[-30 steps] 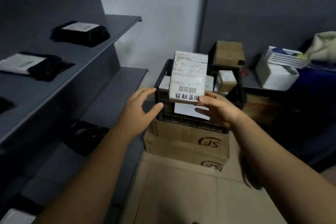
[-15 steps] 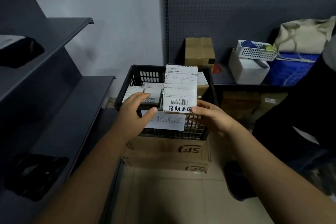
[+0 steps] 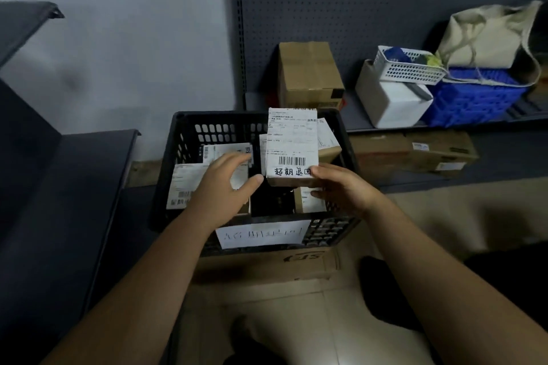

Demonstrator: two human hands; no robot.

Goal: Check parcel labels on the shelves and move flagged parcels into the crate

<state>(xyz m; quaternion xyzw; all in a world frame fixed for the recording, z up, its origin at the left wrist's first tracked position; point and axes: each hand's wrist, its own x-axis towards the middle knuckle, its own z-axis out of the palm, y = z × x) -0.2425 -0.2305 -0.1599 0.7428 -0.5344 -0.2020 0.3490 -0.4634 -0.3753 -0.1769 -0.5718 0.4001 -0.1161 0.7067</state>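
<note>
- While your right hand (image 3: 341, 190) pinches the parcel (image 3: 292, 142) by one lower corner, your left hand (image 3: 225, 187) lies spread just beside it, holding nothing.
- It hangs upright over the crate (image 3: 329, 231); that corner pinch could let it twist and tumble crooked onto the boxes (image 3: 184, 184).

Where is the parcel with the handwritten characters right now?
The parcel is mid-frame in the head view, above the black crate, pinched at its lower right corner by the right hand, left hand just beside it.
</note>
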